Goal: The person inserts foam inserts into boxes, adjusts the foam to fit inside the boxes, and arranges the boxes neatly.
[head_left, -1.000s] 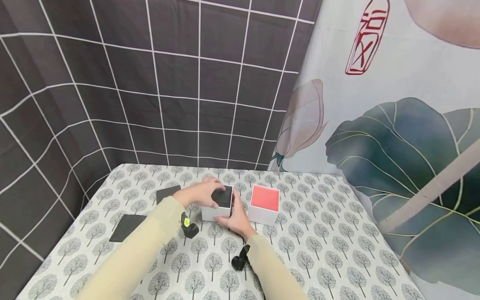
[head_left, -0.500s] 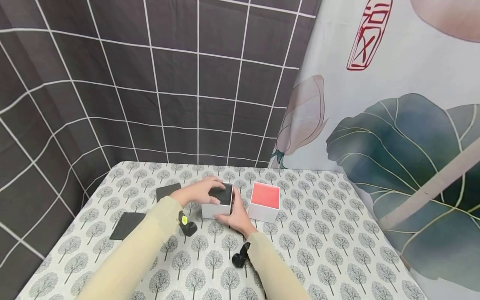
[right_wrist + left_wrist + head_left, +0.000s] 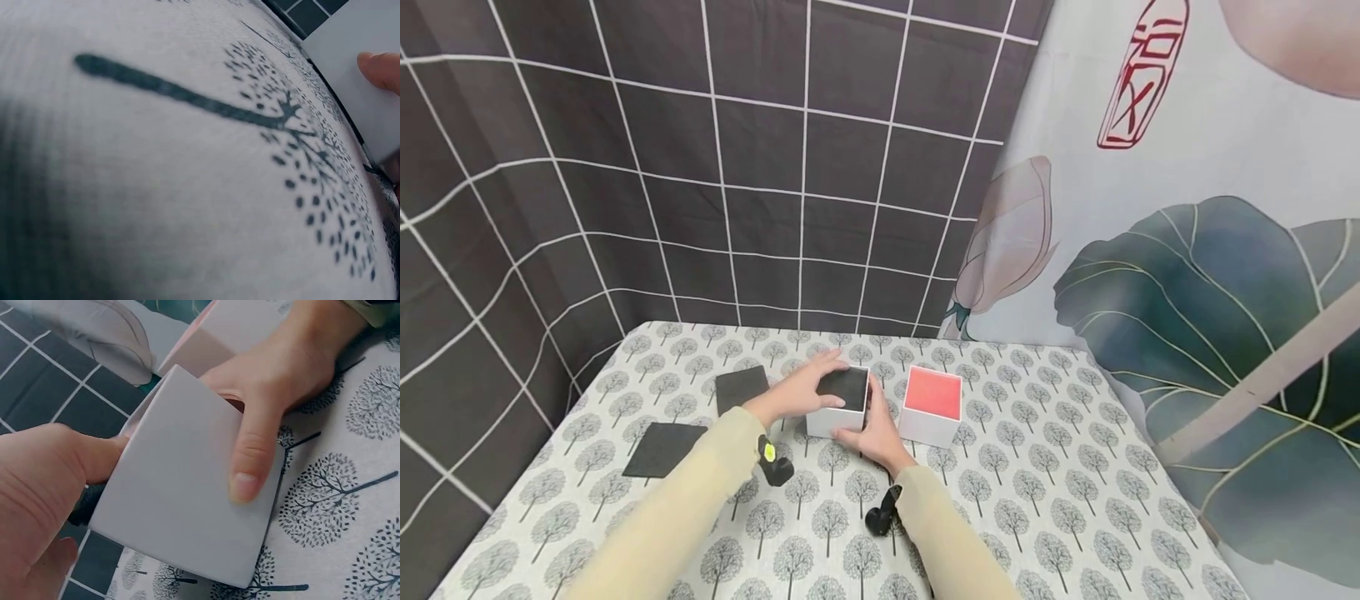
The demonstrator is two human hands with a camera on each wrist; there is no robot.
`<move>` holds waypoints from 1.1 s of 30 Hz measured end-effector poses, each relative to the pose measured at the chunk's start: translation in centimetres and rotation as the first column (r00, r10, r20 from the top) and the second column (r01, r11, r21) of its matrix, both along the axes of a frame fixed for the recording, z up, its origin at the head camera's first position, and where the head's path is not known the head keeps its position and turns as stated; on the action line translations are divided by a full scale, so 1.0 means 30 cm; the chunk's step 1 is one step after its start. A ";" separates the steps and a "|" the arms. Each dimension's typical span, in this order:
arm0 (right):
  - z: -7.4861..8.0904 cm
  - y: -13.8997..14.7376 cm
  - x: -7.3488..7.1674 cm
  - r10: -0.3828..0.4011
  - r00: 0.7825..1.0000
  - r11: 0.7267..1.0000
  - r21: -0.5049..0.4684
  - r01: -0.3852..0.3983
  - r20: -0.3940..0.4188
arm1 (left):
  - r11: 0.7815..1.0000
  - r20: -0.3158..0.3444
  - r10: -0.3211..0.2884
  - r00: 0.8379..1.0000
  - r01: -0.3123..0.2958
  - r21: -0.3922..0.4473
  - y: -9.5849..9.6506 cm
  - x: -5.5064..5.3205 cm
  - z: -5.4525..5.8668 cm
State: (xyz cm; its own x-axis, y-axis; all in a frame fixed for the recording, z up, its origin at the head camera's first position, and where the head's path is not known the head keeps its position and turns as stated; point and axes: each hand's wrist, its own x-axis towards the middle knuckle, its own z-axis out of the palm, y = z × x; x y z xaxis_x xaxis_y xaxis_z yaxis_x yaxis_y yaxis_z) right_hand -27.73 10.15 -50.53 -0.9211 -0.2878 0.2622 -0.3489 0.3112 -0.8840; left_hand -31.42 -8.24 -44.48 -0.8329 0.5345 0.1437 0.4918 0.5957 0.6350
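A white box (image 3: 823,421) with a black square top surface (image 3: 847,388) stands between my hands. My left hand (image 3: 802,387) spans its left side, thumb at the near rim and fingers by the far edge. In the left wrist view the left thumb (image 3: 97,453) reaches over the rim; its tip is hidden. Whether this hand grips anything is unclear. My right hand (image 3: 878,432) grips the box from the right, its thumb (image 3: 250,462) flat on the front face, its fingers along the right side. The right wrist view catches just the right thumb (image 3: 382,70) on white cardboard.
A second white box with a red top (image 3: 933,393) stands close to the right. Two thin black squares lie on the left, one farther back (image 3: 741,388) and one nearer (image 3: 664,450). The tree-print cloth (image 3: 1045,517) covers the table, which a dark grid curtain (image 3: 760,217) backs.
The left fingers have shifted off the black surface toward the far edge and spread a little. My right hand keeps its place on the white box. The head view has shifted slightly.
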 end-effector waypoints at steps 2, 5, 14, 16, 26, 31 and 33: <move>-0.003 0.002 0.001 -0.003 1.000 1.000 -0.011 0.003 0.014 | 0.998 -0.009 0.054 0.999 -0.054 0.023 -0.005 0.002 -0.006; -0.008 0.005 0.002 -0.011 0.999 1.000 -0.017 0.011 0.030 | 0.990 0.002 0.132 0.991 -0.132 0.052 -0.021 0.003 -0.014; -0.087 0.017 -0.052 -0.046 0.998 0.999 -0.004 0.046 0.034 | 0.978 0.081 0.182 0.980 -0.189 0.090 -0.062 0.011 -0.037; -0.122 0.016 -0.070 -0.053 0.998 0.999 -0.002 0.053 0.029 | 0.976 0.081 0.193 0.978 -0.200 0.090 -0.064 0.014 -0.040; -0.118 0.006 -0.063 -0.047 0.999 0.999 -0.008 0.047 0.012 | 0.979 0.086 0.185 0.979 -0.191 0.070 -0.079 0.032 -0.033; -0.116 0.003 -0.064 -0.057 0.998 0.998 0.010 0.057 0.013 | 0.985 0.012 0.171 0.985 -0.171 0.012 -0.074 0.033 -0.031; -0.116 -0.001 -0.064 -0.053 0.999 0.999 0.007 0.053 0.012 | 0.985 0.004 0.173 0.985 -0.173 -0.028 -0.071 0.035 -0.029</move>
